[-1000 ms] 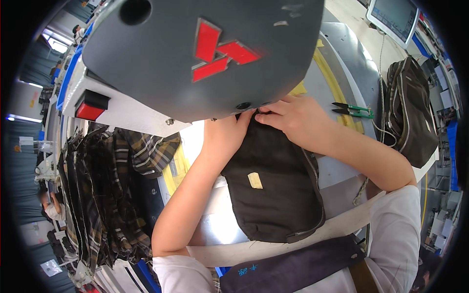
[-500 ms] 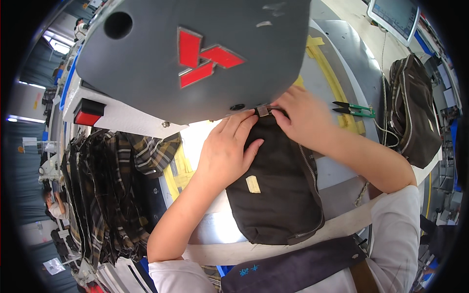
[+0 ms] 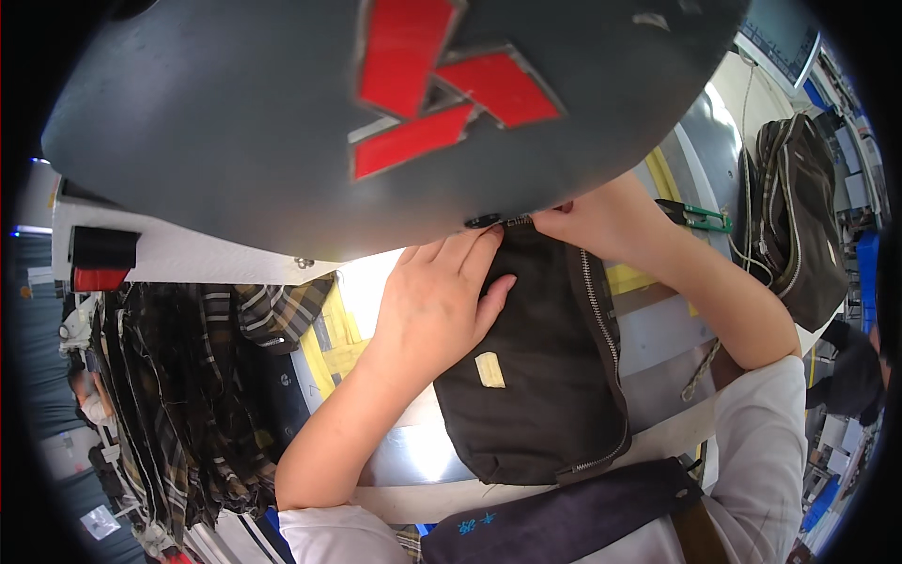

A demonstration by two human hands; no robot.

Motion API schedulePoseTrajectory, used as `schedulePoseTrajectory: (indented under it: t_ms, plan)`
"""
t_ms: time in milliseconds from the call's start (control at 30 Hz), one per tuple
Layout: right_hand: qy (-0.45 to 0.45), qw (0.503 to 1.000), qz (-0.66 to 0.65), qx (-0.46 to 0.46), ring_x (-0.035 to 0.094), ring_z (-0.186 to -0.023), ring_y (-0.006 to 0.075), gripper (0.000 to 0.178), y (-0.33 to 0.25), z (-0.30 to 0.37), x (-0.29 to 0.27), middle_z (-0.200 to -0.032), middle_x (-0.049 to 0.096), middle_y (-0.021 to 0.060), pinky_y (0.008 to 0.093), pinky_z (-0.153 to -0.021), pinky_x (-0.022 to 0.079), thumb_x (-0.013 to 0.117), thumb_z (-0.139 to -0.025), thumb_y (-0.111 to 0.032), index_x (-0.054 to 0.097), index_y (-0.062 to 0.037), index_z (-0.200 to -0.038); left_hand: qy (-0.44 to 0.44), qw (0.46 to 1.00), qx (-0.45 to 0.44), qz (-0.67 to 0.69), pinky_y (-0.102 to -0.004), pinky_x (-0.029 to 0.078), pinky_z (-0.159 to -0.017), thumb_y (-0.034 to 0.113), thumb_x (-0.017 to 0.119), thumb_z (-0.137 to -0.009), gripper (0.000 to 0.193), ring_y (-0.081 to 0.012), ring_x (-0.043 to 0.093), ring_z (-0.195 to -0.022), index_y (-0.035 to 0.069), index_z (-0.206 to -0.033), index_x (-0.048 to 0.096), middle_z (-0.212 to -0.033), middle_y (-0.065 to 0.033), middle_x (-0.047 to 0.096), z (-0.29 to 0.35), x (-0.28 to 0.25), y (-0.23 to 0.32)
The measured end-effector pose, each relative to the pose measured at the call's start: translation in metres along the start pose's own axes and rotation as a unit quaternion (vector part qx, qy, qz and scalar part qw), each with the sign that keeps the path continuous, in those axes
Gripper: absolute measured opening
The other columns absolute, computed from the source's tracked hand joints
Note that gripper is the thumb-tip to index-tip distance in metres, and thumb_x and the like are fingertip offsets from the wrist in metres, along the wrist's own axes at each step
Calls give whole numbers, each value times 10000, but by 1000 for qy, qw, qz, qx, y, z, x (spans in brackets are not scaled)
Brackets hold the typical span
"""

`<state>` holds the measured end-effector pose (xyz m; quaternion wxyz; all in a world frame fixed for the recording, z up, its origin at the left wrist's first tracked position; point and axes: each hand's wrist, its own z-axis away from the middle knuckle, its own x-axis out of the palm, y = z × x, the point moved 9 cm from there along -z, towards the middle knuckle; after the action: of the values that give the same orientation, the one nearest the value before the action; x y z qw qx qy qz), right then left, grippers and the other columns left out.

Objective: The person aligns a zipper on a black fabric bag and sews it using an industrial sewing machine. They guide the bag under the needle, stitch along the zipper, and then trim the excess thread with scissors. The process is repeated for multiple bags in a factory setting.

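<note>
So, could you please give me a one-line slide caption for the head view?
Left hand and right hand press a dark brown zippered bag under a grey sewing machine head.

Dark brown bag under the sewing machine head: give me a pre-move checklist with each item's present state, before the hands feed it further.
1. Left hand flat on dark brown bag: ok.
2. Right hand gripping the bag's top edge by the machine head: ok.
3. Needle position relative to fingers: cannot tell, hidden by the head.
4. Zipper lying flat along the bag's side: ok.
5. Green-handled snips apart from the bag: ok.
6. Plaid fabric pile clear of the bag: ok.
</note>
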<state>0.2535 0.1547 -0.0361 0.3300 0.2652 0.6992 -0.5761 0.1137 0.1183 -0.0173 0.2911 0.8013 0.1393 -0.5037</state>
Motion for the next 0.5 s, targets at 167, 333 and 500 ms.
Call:
schedulePoseTrajectory:
  t_ms: [167,333,500]
  plan:
    - [-16,995,94,11,654,-722,304,211,-18,11,-7,-727,668,120,400,-664,509,658,-796,-236,675,-26,-793,14,1000,3,-13,-394,494,-889,125,732,-752,369,-315,599,-1054,-13,-1069,601,-1181,-125,604,-1,-1,2]
    - [-132,989,52,45,654,-736,311,263,-7,1,4,-740,673,127,409,-691,514,642,-799,-280,680,-20,-807,19,1000,3,-22,-396,493,-891,133,728,-759,368,-320,600,-1052,-8,-1074,600,-1182,-125,601,-1,-2,4]
    - [-76,996,-21,43,653,-750,312,269,2,1,9,-749,673,127,408,-707,514,642,-778,-287,678,-22,-811,11,1000,-3,-29,-403,489,-894,147,733,-758,379,-322,601,-1053,-1,-1081,601,-1179,-128,603,-2,0,5]
